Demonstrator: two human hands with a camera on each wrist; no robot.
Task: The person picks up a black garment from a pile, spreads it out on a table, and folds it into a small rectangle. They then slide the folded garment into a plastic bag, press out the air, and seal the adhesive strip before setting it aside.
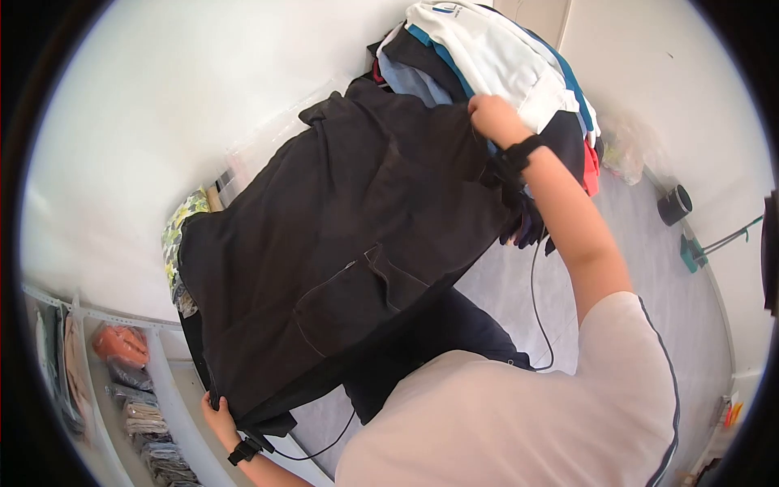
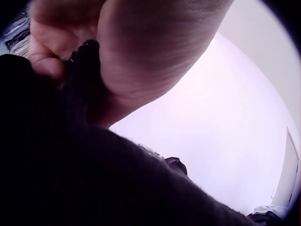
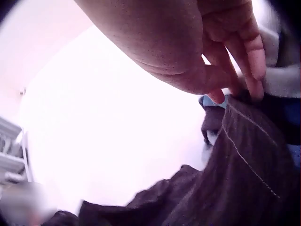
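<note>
A large black garment [image 1: 324, 211] with pale stitching round a pocket is spread out in front of me, wrinkled across its far half. My left hand [image 1: 219, 418] pinches its near left corner. The left wrist view shows a fold of the dark cloth [image 2: 87, 70] caught between the thumb and fingers. At the far right, my right hand [image 1: 497, 120] pinches the garment's edge, and in the right wrist view the fingertips meet at a stitched corner [image 3: 233, 106]. What lies under the garment is mostly hidden.
A pile of clothes [image 1: 503, 49], white on top, rises beyond my right hand. Patterned fabric [image 1: 180, 235] shows at the left end. Shelves [image 1: 162, 406] with bagged, folded clothes stand at the lower left. A black cable [image 1: 535, 316] hangs toward the floor, where a black bin [image 1: 673, 204] stands.
</note>
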